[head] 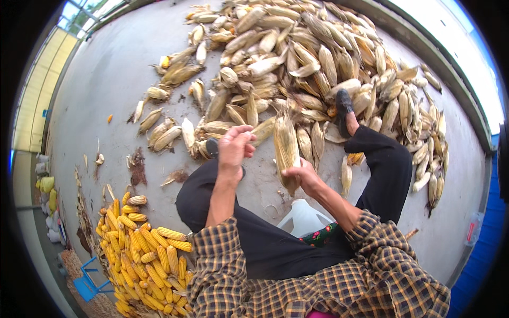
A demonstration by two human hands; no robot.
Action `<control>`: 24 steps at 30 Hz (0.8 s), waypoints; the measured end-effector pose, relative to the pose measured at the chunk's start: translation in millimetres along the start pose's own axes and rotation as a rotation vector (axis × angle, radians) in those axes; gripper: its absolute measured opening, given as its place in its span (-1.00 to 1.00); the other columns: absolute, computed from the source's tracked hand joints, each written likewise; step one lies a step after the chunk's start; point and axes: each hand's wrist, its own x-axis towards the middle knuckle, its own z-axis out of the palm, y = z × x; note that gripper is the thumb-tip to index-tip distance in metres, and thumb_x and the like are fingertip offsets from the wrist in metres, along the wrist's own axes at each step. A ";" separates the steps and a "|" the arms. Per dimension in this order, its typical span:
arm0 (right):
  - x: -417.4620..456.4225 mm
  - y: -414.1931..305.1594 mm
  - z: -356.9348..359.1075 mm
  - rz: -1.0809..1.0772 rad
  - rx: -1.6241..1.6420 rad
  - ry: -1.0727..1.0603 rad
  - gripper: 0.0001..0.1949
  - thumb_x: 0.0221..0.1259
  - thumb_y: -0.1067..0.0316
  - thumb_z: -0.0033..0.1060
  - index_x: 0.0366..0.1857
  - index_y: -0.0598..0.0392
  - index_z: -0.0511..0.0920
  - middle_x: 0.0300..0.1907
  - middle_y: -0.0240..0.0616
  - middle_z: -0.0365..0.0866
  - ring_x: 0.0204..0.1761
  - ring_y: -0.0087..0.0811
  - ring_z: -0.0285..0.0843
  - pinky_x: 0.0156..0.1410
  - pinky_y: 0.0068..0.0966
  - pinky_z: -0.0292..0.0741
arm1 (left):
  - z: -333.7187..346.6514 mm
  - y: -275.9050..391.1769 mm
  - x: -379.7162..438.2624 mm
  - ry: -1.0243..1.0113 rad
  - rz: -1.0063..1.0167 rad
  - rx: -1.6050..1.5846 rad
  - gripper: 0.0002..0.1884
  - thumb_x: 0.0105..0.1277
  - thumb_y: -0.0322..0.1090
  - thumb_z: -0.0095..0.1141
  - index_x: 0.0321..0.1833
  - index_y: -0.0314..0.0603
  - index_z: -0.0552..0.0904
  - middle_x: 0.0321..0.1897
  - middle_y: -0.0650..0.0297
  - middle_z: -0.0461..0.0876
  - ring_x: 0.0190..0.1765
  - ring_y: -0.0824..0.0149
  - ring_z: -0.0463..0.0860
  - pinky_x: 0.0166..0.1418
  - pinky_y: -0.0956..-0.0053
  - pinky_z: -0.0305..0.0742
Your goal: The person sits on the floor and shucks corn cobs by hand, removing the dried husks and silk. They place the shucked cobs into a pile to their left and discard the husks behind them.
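Note:
An unshelled corn ear in its dry husk [286, 153] stands nearly upright in my right hand [305, 175], which grips it near the lower end. To its left, my left hand [235, 148] is raised with the fingers curled in, apart from that ear. Whether something small sits inside those fingers is hidden. Just beyond both hands spreads a large heap of husked-over corn ears [270, 67] on the concrete floor. Down at the left lies a pile of bare yellow corn cobs [139, 254], their husks off.
My legs in black trousers [385, 163] straddle a pale plastic stool [300, 216]. Loose husk scraps and brown corn silk [138, 167] litter the concrete floor [99, 79]. A blue chair [87, 284] stands beyond the cobs. A low wall edge [437, 51] borders the right side.

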 end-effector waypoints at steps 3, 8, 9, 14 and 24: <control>-40.4 -24.6 14.3 -0.046 -0.264 -0.049 -0.35 -0.25 0.27 0.48 0.04 0.23 0.41 -0.19 -0.25 0.55 -0.19 -0.46 0.53 -0.03 -0.48 0.49 | 10.7 -11.1 -0.6 0.014 0.116 0.113 -0.72 0.38 -0.19 0.08 0.04 -0.17 0.61 -0.35 0.36 0.65 -0.49 0.58 0.53 -0.45 0.70 0.44; -83.3 -39.0 11.3 -0.114 -0.529 -0.052 -0.25 -0.33 0.30 0.53 0.11 0.27 0.37 -0.14 -0.21 0.55 -0.12 -0.42 0.52 0.01 -0.48 0.50 | 6.2 -28.8 -5.7 -0.262 0.203 0.099 -0.71 0.44 -0.12 0.03 -0.08 -0.17 0.67 -0.38 0.43 0.65 -0.37 0.57 0.59 -0.27 0.62 0.50; -88.9 -36.0 10.4 -0.168 -0.525 -0.042 -0.24 -0.34 0.32 0.53 0.11 0.27 0.37 -0.14 -0.20 0.55 -0.13 -0.42 0.52 -0.01 -0.48 0.51 | 4.5 -33.1 -8.8 -0.280 0.228 0.136 -0.72 0.45 -0.13 0.03 -0.11 -0.19 0.67 -0.38 0.44 0.64 -0.36 0.57 0.58 -0.25 0.61 0.50; -105.1 -14.3 12.3 -0.202 -0.617 0.059 -0.25 -0.44 0.33 0.52 0.04 0.27 0.38 -0.14 -0.18 0.54 -0.11 -0.37 0.52 -0.01 -0.42 0.52 | 0.4 -45.4 -31.3 -0.339 0.203 0.322 -0.73 0.47 -0.20 0.00 -0.07 -0.24 0.66 -0.36 0.43 0.63 -0.35 0.57 0.56 -0.21 0.61 0.50; -108.4 -26.6 8.4 -0.291 -0.650 -0.019 -0.29 -0.43 0.38 0.51 0.02 0.23 0.39 -0.16 -0.20 0.53 -0.12 -0.38 0.50 0.03 -0.45 0.47 | 1.1 -35.4 -71.9 -0.330 0.243 -0.039 -0.68 0.43 -0.24 0.07 0.06 -0.36 0.62 -0.26 0.35 0.68 -0.24 0.55 0.63 -0.07 0.61 0.56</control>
